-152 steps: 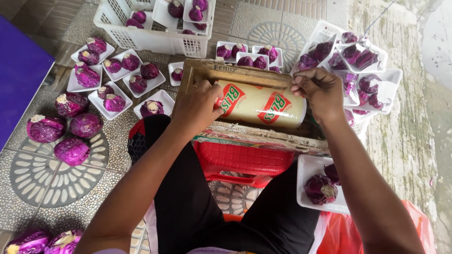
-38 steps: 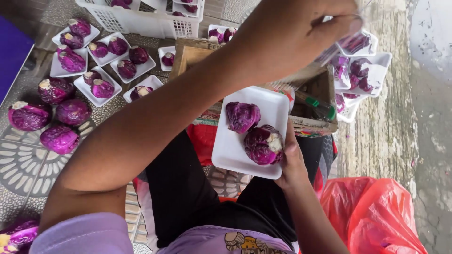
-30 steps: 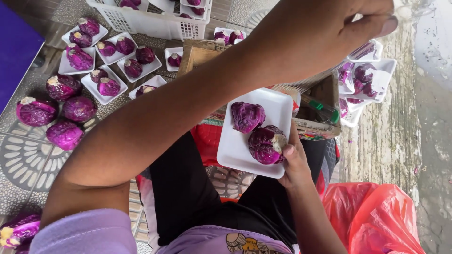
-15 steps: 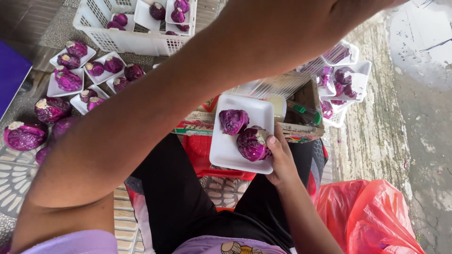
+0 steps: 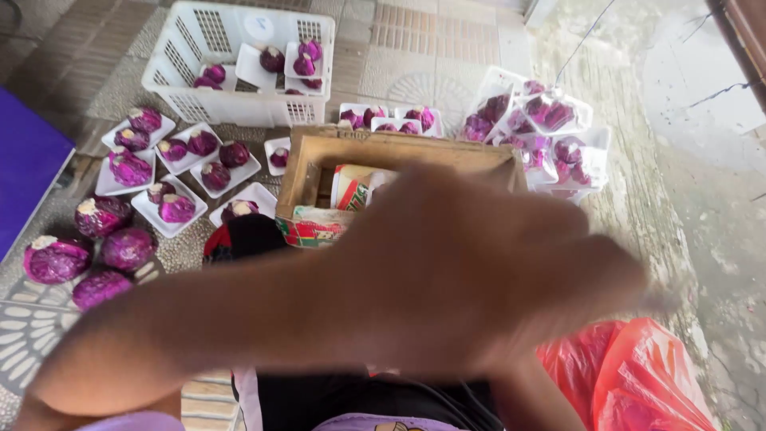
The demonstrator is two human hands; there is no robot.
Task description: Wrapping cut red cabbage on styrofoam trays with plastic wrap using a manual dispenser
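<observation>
My left hand (image 5: 495, 271) sweeps close across the camera, blurred, with the arm running from the lower left and the fingers pointing right. Its grip cannot be made out. It covers my lap and my right hand; only a bit of the right forearm (image 5: 536, 399) shows below it. Behind the hand stands a wooden crate (image 5: 313, 164) with a roll of wrapping film (image 5: 351, 185) inside. The white tray seen earlier is hidden.
A white plastic basket (image 5: 179, 76) with filled trays stands at the back left. Open white trays of purple cabbage pieces (image 5: 132, 169) and whole purple cabbages (image 5: 52, 259) lie on the tiled floor at left. Wrapped trays (image 5: 550, 120) are piled at right, a red plastic bag (image 5: 638, 375) at lower right.
My left arm has dropped across the view and now hides the tray of cabbage pieces and my right hand. The camera has tilted up toward the crate and basket.
</observation>
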